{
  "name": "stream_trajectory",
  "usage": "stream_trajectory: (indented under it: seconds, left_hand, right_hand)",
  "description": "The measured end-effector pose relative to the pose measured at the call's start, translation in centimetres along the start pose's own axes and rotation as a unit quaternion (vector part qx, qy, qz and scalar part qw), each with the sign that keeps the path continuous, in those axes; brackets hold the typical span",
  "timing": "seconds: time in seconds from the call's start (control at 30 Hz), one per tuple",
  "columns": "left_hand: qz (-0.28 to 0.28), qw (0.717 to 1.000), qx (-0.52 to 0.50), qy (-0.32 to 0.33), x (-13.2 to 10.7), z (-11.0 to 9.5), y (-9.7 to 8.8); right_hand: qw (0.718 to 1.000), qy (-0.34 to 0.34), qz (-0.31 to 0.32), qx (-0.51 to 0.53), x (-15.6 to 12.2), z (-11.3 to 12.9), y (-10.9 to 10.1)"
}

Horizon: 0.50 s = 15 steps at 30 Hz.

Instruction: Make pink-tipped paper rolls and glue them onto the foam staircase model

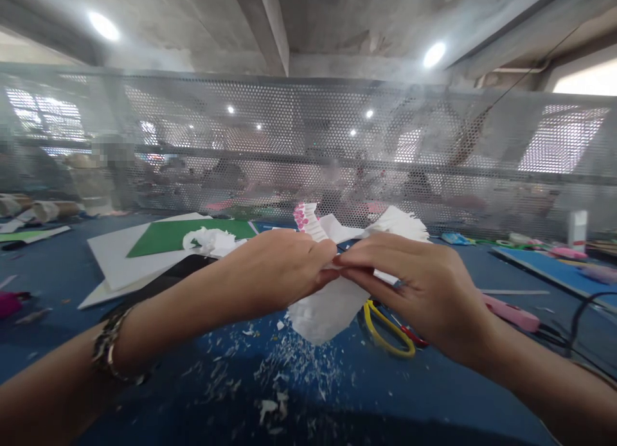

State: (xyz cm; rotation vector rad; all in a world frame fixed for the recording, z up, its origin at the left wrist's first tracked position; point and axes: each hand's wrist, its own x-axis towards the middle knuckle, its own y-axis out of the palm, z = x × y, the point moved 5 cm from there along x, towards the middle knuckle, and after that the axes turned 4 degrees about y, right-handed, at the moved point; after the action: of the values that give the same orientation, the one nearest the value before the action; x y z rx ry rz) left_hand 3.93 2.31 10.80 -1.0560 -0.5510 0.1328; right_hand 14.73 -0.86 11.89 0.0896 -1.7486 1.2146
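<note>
Left hand (289,266) and right hand (419,279), fingertips nearly meeting, pinch white paper (328,314) between them, apparently steadying it from both sides; scissors (371,327) lie near the right hand, presumably for reach.

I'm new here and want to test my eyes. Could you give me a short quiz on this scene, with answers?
1. True or false: the green sheet lies on the person's right.
2. The left hand and right hand pinch: A) a cup; B) white paper; C) a brush.
3. What colour is the loop handle below the right hand?
Key: 1. False, the green sheet is on the left; 2. B; 3. Yellow.
</note>
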Motion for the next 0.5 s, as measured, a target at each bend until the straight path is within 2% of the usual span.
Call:
stream_trajectory:
  seconds: [0.2,0.33,0.5]
  left_hand:
    - [-0.011,1.000,0.022,-0.015,0.09,0.27,0.04]
    - [-0.014,0.998,0.053,-0.016,0.06,0.18,0.12]
    - [-0.002,0.998,0.059,-0.018,-0.04,0.29,0.37]
  right_hand:
    - [0.994,-0.058,-0.008,-0.089,-0.32,0.43,0.24]
    - [0.993,-0.058,0.008,-0.103,-0.11,0.43,0.53]
    - [0.993,-0.051,-0.002,-0.102,0.24,0.28,0.52]
